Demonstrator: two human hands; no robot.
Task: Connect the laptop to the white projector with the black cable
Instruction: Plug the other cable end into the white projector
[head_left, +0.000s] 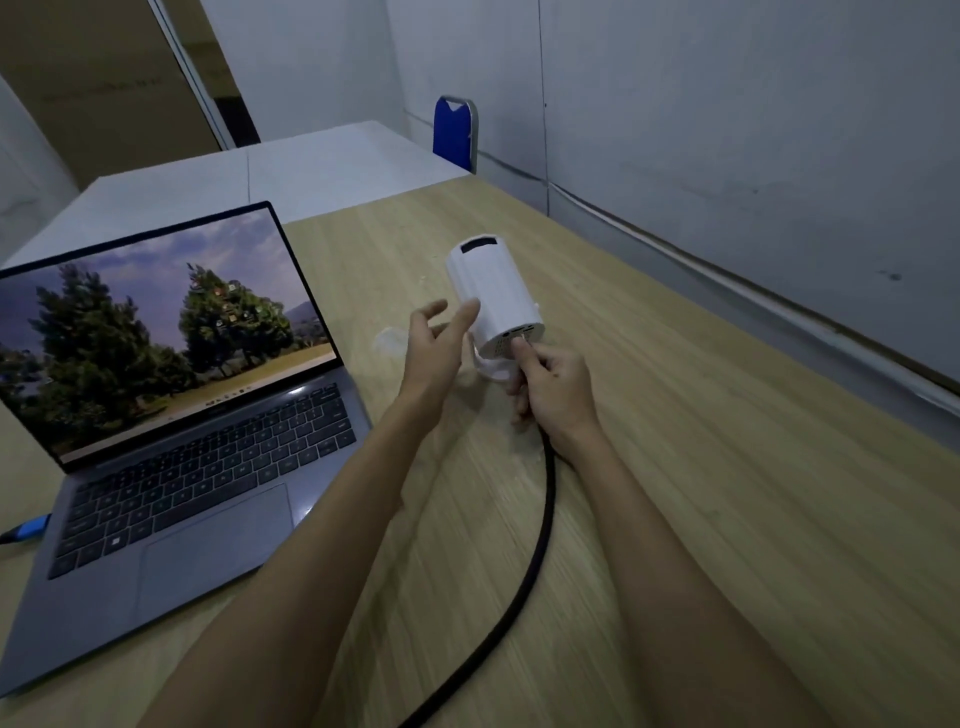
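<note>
The white cylindrical projector lies tilted on its stand in the middle of the wooden table, its port face turned toward me. My right hand is closed on the plug end of the black cable, and the metal tip touches the ports on the projector's near face. My left hand is open, with a fingertip resting against the projector's left side. The grey laptop stands open on the left with a tree wallpaper lit. A blue connector is at its left edge.
A grey wall runs along the table's right edge. A blue chair back stands beyond the far end, next to a white table. The black cable trails off the near edge between my forearms.
</note>
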